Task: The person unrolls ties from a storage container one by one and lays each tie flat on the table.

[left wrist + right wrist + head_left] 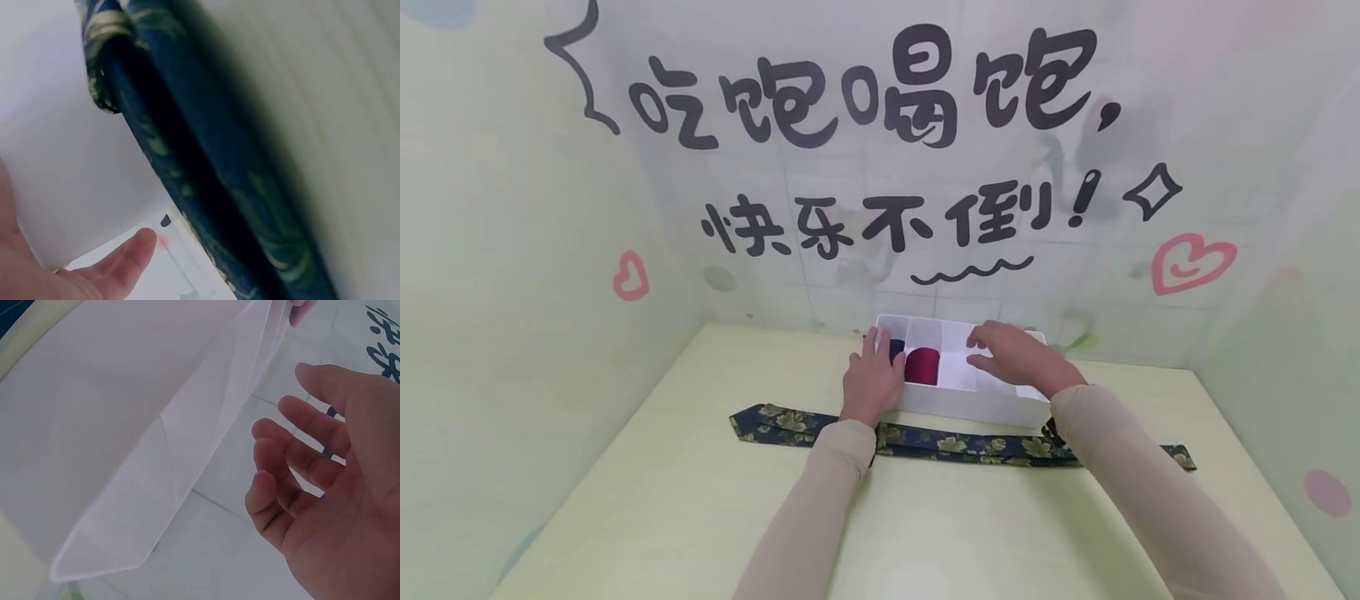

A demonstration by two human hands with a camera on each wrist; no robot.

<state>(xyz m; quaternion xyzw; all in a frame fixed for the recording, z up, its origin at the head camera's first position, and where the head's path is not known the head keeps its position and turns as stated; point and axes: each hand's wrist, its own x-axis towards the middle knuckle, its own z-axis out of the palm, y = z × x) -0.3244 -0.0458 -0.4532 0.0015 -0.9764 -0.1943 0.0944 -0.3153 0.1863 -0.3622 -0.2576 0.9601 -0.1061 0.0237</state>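
Note:
A white divided box [970,406] stands near the back wall. Its leftmost compartment holds something dark blue [896,348], partly hidden by my left hand [872,379]. In the compartment beside it sits a red rolled piece of fabric [922,367]. My left hand rests at the box's left end, fingers extended over the rim. Over the right-hand compartments hovers my right hand [1017,354], its fingers loosely bent with nothing between them, as the right wrist view also shows. A navy necktie with a floral pattern [951,444] lies lengthwise in front of the box, passing under both forearms.
The pale yellow tabletop [925,533] runs up to a back wall [820,292] printed with large dark characters and hearts. Side walls rise at the left [550,333] and right [1285,367].

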